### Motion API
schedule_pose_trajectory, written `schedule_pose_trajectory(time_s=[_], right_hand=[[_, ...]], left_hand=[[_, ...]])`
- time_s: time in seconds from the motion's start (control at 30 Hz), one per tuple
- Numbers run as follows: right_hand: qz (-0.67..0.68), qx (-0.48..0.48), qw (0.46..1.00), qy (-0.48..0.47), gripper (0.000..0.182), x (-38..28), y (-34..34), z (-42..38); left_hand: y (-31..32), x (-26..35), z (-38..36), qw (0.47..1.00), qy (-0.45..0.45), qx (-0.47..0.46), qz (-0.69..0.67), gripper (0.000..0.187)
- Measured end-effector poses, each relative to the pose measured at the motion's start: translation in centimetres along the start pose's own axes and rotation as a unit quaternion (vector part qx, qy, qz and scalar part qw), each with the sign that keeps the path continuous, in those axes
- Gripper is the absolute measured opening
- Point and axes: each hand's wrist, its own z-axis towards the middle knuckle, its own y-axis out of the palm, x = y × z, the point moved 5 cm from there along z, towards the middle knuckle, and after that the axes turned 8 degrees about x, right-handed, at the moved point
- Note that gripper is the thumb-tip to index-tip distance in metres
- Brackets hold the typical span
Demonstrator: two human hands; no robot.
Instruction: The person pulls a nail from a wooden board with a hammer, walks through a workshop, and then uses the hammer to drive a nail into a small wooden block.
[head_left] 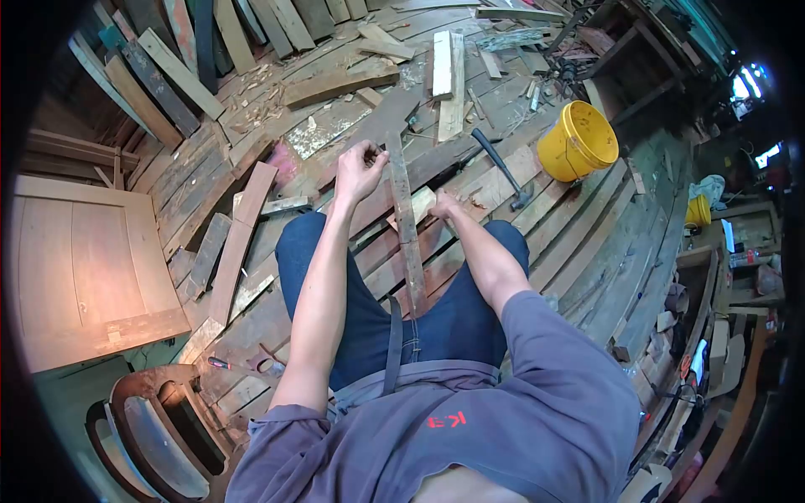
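My left hand [361,171] is closed in a pinch above the floor, just left of a long narrow wooden strip [402,210]; something small and dark shows at its fingertips, too small to name. Between my knees, the strip runs away from my body. To its right, my right hand [446,205] is closed beside a short pale wood block [415,207]; its fingers are partly hidden, and whether they grip the block is unclear. A hammer [503,172] with a dark handle lies on the boards right of my right hand, its head toward me.
A yellow bucket [563,151] stands beyond the hammer. Wood scraps and shavings litter the plank floor ahead. A panelled wooden door [88,268] is at the left, near a curved wooden piece [159,436]. Cluttered shelves [713,335] line the right side.
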Motion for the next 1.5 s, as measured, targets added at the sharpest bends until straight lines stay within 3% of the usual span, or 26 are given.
schedule_pose_trajectory(time_s=[0.13, 0.37, 0.53, 0.63, 0.77, 0.8, 0.93, 1.03, 1.17, 1.3, 1.43, 1.5], right_hand=[[0.003, 0.028, 1.000, -0.005, 0.108, -1.4, 3.1, 1.7], [0.013, 0.031, 0.999, 0.025, 0.113, -1.8, 4.8, 2.6], [0.039, 0.147, 0.988, 0.017, 0.082, -1.5, 4.5, 3.7], [0.061, 0.101, 0.993, 0.017, 0.082, -1.3, 4.4, 4.1], [0.009, 0.096, 0.995, -0.023, 0.061, -1.6, 5.4, 3.7], [0.006, 0.159, 0.987, -0.031, 0.048, -1.9, 5.7, 3.2], [0.001, 0.036, 0.994, -0.099, 0.057, -2.1, 8.3, 4.5], [0.042, 0.172, 0.979, -0.104, 0.039, -2.4, 7.1, 2.9], [0.017, 0.101, 0.994, -0.045, 0.049, -1.7, 3.7, 2.0], [0.143, -0.055, 0.986, -0.059, 0.041, 1.4, 5.2, 6.1], [0.139, -0.096, 0.985, 0.019, 0.042, 2.4, 1.7, 2.9], [0.180, -0.049, 0.982, 0.014, 0.041, 2.6, -1.4, 1.5]], left_hand=[[-0.7, -0.8, -0.3, 1.000, 0.004, 0.004, 0.007, 0.027], [-1.2, -1.1, -0.7, 1.000, 0.007, 0.010, 0.009, 0.023], [-1.3, -1.6, -0.7, 0.999, 0.012, 0.017, 0.034, 0.024], [-1.0, -1.4, -0.6, 0.999, 0.023, 0.019, 0.041, 0.025], [-0.4, -0.6, -0.6, 0.998, 0.025, 0.004, 0.052, 0.025], [-0.3, -0.5, -0.6, 0.998, 0.022, -0.002, 0.052, 0.025], [0.2, 0.2, -0.8, 0.998, 0.025, -0.010, 0.053, 0.025], [0.5, 0.5, -0.8, 0.998, 0.038, -0.009, 0.057, 0.025], [0.7, 0.6, -0.8, 0.999, 0.032, -0.007, 0.043, 0.025], [1.3, 0.8, -0.3, 0.998, 0.037, -0.012, 0.055, 0.026], [2.1, 1.3, 0.0, 0.998, 0.046, -0.017, 0.042, 0.026], [2.7, 0.9, 0.2, 0.998, 0.038, -0.025, 0.044, 0.026]])
